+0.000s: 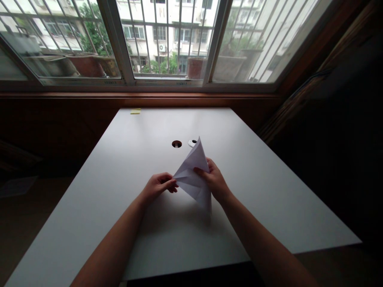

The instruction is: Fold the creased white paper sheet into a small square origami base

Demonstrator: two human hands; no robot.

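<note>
A folded sheet of white paper (194, 185) is held up above the white table (119, 223), its outline roughly triangular with creases across it. One corner points up and away from me, another points left. My left hand (160, 184) pinches the left corner between thumb and fingers. At the right side, my right hand (214, 177) grips the paper, thumb on the near face and the other fingers mostly hidden behind it. The lower edge of the sheet hangs free and looks slightly blurred.
A round hole (176, 144) opens in the tabletop beyond the paper, beside a white ring-shaped cover (192, 143) partly hidden by it. Yellow sticky notes (135, 111) lie at the far left edge. Behind the table is a barred window (167, 40) with flowerpots (196, 68) outside.
</note>
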